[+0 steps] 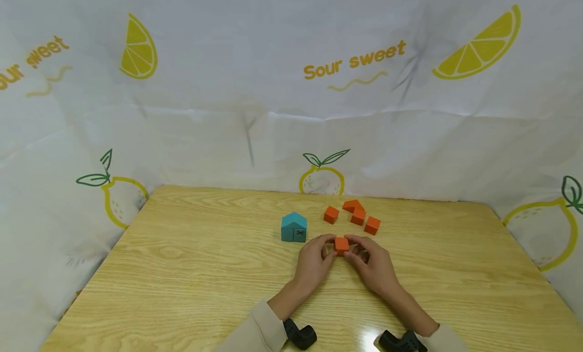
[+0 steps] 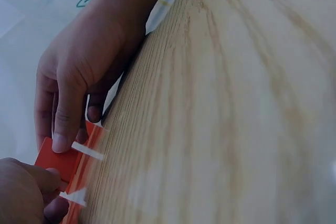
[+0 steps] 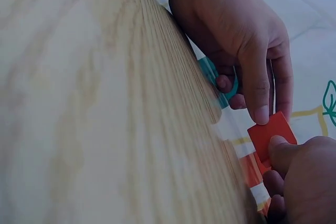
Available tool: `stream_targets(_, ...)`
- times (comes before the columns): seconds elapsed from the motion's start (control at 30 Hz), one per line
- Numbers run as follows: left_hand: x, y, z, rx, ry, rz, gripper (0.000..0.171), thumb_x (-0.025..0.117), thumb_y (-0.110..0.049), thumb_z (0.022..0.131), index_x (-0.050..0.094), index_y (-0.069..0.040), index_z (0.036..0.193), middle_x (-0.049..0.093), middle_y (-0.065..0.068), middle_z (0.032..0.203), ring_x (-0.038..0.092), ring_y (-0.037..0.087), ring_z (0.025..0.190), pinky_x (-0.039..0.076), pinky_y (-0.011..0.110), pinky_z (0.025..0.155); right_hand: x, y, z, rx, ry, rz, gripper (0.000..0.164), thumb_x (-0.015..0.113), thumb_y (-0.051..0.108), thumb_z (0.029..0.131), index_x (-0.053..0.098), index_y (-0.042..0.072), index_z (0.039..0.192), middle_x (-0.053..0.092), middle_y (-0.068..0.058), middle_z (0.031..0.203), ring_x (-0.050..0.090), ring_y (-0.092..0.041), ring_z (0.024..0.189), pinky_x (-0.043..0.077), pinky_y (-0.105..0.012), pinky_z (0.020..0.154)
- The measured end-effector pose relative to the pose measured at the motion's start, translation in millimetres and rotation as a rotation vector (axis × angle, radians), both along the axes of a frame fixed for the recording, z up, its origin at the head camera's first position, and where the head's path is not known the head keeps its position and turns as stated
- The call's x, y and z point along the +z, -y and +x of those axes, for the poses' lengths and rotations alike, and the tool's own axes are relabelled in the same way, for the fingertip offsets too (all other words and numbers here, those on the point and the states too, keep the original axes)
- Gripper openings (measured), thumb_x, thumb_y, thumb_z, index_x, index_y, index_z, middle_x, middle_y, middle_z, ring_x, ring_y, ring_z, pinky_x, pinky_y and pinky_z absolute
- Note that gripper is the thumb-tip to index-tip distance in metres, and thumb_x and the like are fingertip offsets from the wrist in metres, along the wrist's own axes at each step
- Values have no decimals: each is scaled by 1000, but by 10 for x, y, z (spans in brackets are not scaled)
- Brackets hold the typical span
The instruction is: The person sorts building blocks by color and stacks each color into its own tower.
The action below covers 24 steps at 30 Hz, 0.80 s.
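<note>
An orange cube-shaped block (image 1: 341, 245) is between my two hands over the wooden table. The left hand (image 1: 313, 263) pinches its left side with thumb and fingers, while the right hand (image 1: 377, 267) pinches the opposite side. Seen from the left wrist, a flat orange face of the block (image 2: 59, 162) shows between the fingertips of both hands. In the right wrist view the thumbs lie against that block (image 3: 270, 136) near its edges. Just left of the hands stands a small teal block house (image 1: 293, 228), a triangular roof over smaller blocks, one bearing a dark cross.
Behind the hands, a loose orange cube (image 1: 331, 214) sits left of an orange triangular block (image 1: 353, 205). Another orange cube (image 1: 358, 217) is close before the triangle, and a further orange cube (image 1: 372, 225) lies to the right. A white lemon-print cloth (image 1: 273, 149) hangs behind the table (image 1: 191, 271).
</note>
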<state>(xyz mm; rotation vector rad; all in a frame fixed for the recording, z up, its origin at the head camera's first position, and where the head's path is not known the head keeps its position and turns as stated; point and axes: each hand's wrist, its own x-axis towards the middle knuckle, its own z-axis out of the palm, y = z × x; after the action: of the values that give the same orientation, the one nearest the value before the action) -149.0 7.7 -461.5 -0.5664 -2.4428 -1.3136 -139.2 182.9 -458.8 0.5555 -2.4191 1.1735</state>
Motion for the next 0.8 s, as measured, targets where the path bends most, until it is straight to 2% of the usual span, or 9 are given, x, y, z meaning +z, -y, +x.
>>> stream_targets(0.13,-19,52,36,-2,18,2,33,75,-5,83,66,-8,115,47,-8,68,39,0,57,35,17,52,-2,36,26,8,39,-9,37,75,1,80,66,6,116,61,2,79,53,-7,63,44,-23,52)
stream_targets(0.3,-2,113,71,4,44,-4,34,75,-5,82,66,-8,115,48,-7,69,40,1,59,36,18,54,-29,68,20,28,55,-22,37,76,3,79,67,7,115,62,3,79,53,-7,62,45,-23,52)
stream_targets(0.43,20,144,63,-11,53,-19,34,75,-7,83,65,-8,115,64,-1,88,41,1,58,41,20,58,-37,83,15,25,32,-23,37,77,3,79,67,6,114,62,3,79,53,-7,62,45,-23,52)
stream_targets(0.53,37,173,50,-37,67,-30,34,74,-7,84,65,-8,116,67,4,104,40,1,54,42,20,57,-34,97,12,19,47,-24,36,77,4,79,68,8,114,62,3,79,54,-7,64,46,-23,53)
stream_targets(0.63,49,202,42,-59,94,-25,34,73,-6,85,65,-8,117,66,4,96,38,0,50,37,18,50,-35,111,10,20,70,-23,36,77,6,80,68,8,114,61,3,80,55,-7,64,47,-24,55)
stream_targets(0.8,51,229,34,-78,136,-4,36,74,-5,84,65,-7,118,59,0,81,38,0,51,35,17,46,-38,124,4,23,98,-22,35,77,6,79,68,9,113,60,5,78,53,-7,63,46,-24,54)
